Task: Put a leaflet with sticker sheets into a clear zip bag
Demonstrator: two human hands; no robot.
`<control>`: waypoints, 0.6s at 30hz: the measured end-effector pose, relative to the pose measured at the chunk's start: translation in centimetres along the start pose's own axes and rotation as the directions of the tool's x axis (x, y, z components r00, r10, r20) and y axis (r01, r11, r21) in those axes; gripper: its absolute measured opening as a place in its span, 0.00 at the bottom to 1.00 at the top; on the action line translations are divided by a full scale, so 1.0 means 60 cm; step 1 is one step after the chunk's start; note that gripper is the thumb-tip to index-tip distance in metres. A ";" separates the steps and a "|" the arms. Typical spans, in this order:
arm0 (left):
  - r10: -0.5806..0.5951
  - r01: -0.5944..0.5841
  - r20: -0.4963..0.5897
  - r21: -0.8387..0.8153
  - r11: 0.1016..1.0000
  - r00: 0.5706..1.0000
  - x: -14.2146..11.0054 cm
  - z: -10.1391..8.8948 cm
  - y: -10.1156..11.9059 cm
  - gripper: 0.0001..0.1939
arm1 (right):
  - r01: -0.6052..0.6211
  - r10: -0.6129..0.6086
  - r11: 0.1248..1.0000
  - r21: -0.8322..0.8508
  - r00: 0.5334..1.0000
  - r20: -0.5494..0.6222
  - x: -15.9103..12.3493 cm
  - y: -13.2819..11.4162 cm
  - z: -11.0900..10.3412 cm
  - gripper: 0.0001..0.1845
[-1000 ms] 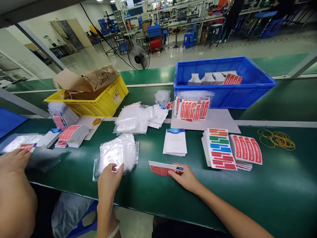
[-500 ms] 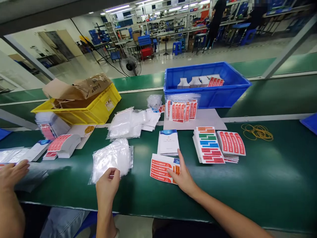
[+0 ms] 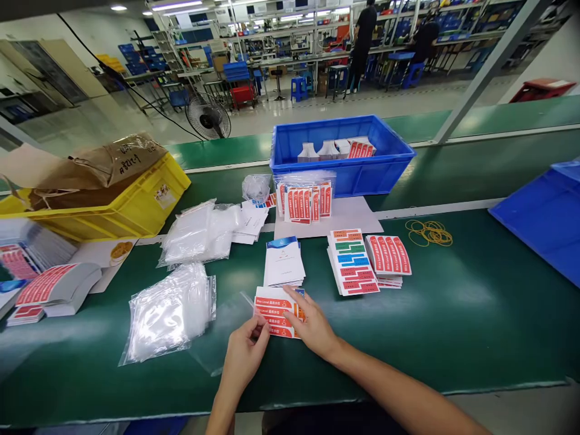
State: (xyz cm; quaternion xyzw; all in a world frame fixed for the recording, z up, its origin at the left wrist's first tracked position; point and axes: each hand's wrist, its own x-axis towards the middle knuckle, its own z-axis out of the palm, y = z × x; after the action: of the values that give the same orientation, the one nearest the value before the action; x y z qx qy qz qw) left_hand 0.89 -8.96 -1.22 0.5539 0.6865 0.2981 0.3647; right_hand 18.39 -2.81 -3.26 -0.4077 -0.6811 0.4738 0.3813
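My left hand (image 3: 243, 356) pinches the edge of a clear plastic bag (image 3: 216, 341), which spreads out to its left over the green bench. In my right hand (image 3: 318, 331) is a small set of label sheets (image 3: 272, 314), a red "Max Level" sheet on top with orange and blue parts showing at its right. The bag's edge meets the left end of the sheets; whether they are inside it I cannot tell. Just behind lies a stack of white booklets (image 3: 284, 263). To the left is a pile of clear bags (image 3: 167, 317).
Multicoloured label sheets (image 3: 352, 260) and red label sheets (image 3: 388, 255) are stacked at the right, near yellow rubber bands (image 3: 429, 233). Filled bags (image 3: 303, 202) lean against a blue bin (image 3: 342, 177). A yellow crate (image 3: 136, 208) stands at back left, a blue bin (image 3: 544, 211) far right.
My left hand has moved right from the bag pile, drawing one bag to the label sheets. My right hand still holds the sheets. The view has swung right; the neighbour's hand is out of sight.
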 end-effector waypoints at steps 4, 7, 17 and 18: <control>0.058 -0.063 0.088 0.053 0.997 0.994 0.009 0.005 0.005 0.16 | -0.060 0.060 0.998 -0.003 0.995 0.082 0.006 -0.003 0.000 0.12; 0.084 -0.093 0.155 0.049 0.994 0.984 0.012 0.008 0.010 0.17 | -0.105 0.104 0.994 -0.004 0.983 0.152 0.006 -0.009 -0.001 0.09; 0.120 -0.131 0.148 0.063 0.989 0.982 0.007 0.007 0.033 0.16 | -0.149 0.145 0.989 0.001 0.964 0.221 0.004 -0.005 0.007 0.12; 0.117 -0.127 0.104 0.086 0.988 0.988 0.006 0.008 0.032 0.14 | -0.147 0.148 0.989 -0.018 0.967 0.206 0.003 -0.006 0.008 0.11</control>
State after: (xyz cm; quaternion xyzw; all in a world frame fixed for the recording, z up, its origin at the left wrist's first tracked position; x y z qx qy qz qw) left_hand 2.27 -8.18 0.03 0.6252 0.6454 0.2601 0.3534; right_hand 17.82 -2.87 -3.03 -0.4064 -0.6855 0.5396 0.2715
